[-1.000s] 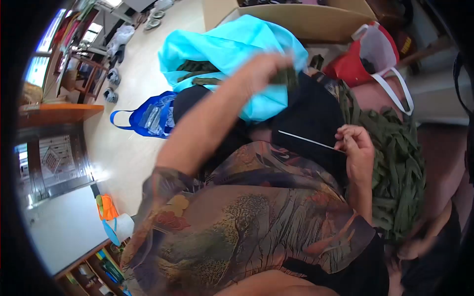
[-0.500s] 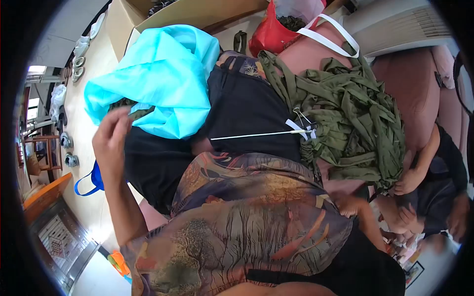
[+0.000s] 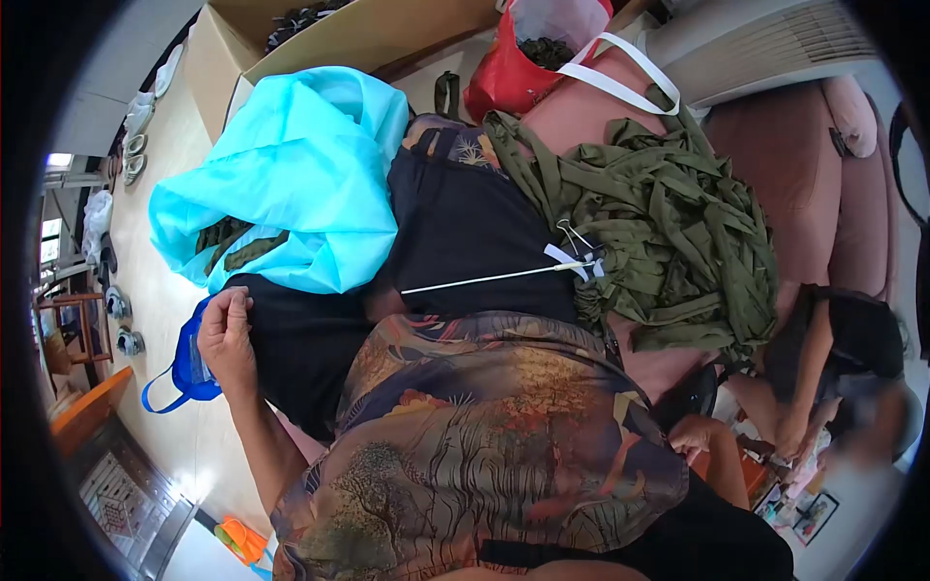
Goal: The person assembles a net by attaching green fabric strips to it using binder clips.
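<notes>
My left hand (image 3: 228, 334) is raised over my left thigh, fingers curled together, just below a turquoise bag (image 3: 291, 174); whatever it may hold is too small to make out. Dark green strips (image 3: 237, 242) show in the bag's opening. At my right side, my right hand (image 3: 693, 436) has its fingers curled beside the patterned shirt, and its contents are hidden. A thin pale rod (image 3: 489, 281) lies across the black trousers. Its right end meets a binder clip (image 3: 573, 235) and white tabs at a heap of olive green fabric strips (image 3: 668, 232).
Behind the legs are a cardboard box (image 3: 320, 48) and a red bag (image 3: 494, 77) with white handles. A blue bag (image 3: 189, 363) lies at the left. Pink seating (image 3: 785, 174) extends right, where another person's arm (image 3: 809, 378) shows.
My left hand has moved down, away from the turquoise bag's opening. The view has shifted slightly. The other person at the right has changed position.
</notes>
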Available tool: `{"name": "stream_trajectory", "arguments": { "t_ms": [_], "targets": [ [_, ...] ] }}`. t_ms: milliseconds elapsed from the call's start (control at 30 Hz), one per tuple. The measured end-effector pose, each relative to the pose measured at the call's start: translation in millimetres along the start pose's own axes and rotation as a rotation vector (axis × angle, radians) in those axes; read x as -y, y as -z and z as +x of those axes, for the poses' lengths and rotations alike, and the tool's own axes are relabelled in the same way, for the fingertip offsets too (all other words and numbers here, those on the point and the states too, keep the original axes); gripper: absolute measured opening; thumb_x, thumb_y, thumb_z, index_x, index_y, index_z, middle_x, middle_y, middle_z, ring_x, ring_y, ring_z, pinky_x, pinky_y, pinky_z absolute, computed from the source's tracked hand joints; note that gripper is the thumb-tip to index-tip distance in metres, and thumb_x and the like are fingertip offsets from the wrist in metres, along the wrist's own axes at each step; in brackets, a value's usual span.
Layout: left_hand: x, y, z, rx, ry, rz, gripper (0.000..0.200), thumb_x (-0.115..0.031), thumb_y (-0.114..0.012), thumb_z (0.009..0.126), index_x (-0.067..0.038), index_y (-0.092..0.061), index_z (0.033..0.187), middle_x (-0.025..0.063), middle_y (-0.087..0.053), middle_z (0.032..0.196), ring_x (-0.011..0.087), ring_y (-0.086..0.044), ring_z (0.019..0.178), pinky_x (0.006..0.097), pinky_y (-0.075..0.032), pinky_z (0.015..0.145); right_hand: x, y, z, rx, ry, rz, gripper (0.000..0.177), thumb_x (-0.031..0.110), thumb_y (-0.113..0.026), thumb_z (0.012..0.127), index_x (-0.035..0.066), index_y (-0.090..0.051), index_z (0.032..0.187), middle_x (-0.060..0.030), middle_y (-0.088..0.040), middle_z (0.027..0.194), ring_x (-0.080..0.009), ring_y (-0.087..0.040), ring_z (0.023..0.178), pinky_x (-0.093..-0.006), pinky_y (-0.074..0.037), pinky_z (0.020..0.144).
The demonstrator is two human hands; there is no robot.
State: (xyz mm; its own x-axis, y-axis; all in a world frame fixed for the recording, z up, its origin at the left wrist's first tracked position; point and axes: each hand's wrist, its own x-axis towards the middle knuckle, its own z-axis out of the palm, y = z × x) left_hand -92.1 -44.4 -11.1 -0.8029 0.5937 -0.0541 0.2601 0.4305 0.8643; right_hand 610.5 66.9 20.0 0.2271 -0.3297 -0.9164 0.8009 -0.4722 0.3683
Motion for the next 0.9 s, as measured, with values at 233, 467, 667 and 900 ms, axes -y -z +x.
{"name": "stream_trajectory", "arguments": {
  "t_ms": [233, 467, 667, 900],
  "targets": [
    [7.3, -16.9, 16.6, 0.058, -0.208, 0.162, 0.009, -0.008, -0.064, 0.092, 0.001, -0.065, 0.094, 0.0040, -0.066, 0.087, 0.0122, -0.059, 0.081, 0.0249, -0.046, 0.074, -74.1, 3.0, 29.3, 0.104, -0.225, 0.158, 0.032, 0.026, -0.077, 0.075, -0.001, -0.069, 0.092, -0.0179, -0.069, 0.086, -0.0272, -0.069, 0.073, -0.0410, -0.060, 0.072],
    [-4.0, -30.5, 20.3, 0.051, -0.380, 0.297, 0.005, -0.004, -0.064, 0.090, 0.000, -0.063, 0.092, 0.0091, -0.065, 0.087, 0.0190, -0.061, 0.079, 0.0289, -0.048, 0.074, -108.2, -5.8, 10.6, 0.051, -0.346, 0.141, 0.024, 0.022, -0.074, 0.076, 0.001, -0.068, 0.085, -0.0149, -0.069, 0.082, -0.0225, -0.068, 0.071, -0.0372, -0.057, 0.065],
    [-9.2, -29.5, 20.3, 0.071, -0.463, 0.337, 0.004, -0.002, -0.064, 0.088, 0.001, -0.063, 0.090, 0.0113, -0.064, 0.085, 0.0236, -0.062, 0.079, 0.0309, -0.049, 0.074, -106.9, 15.5, -28.8, -0.093, -0.298, 0.119, 0.022, 0.021, -0.072, 0.077, 0.001, -0.067, 0.085, -0.0133, -0.068, 0.081, -0.0212, -0.067, 0.070, -0.0362, -0.056, 0.063],
    [-7.0, -29.7, 20.5, 0.077, -0.483, 0.368, 0.005, -0.001, -0.065, 0.085, 0.001, -0.063, 0.089, 0.0135, -0.065, 0.086, 0.0276, -0.063, 0.078, 0.0331, -0.050, 0.074, -103.4, 38.8, -57.9, -0.211, -0.259, 0.106, 0.019, 0.019, -0.070, 0.079, 0.001, -0.066, 0.084, -0.0115, -0.067, 0.080, -0.0197, -0.066, 0.069, -0.0351, -0.054, 0.062]
  ]
}}
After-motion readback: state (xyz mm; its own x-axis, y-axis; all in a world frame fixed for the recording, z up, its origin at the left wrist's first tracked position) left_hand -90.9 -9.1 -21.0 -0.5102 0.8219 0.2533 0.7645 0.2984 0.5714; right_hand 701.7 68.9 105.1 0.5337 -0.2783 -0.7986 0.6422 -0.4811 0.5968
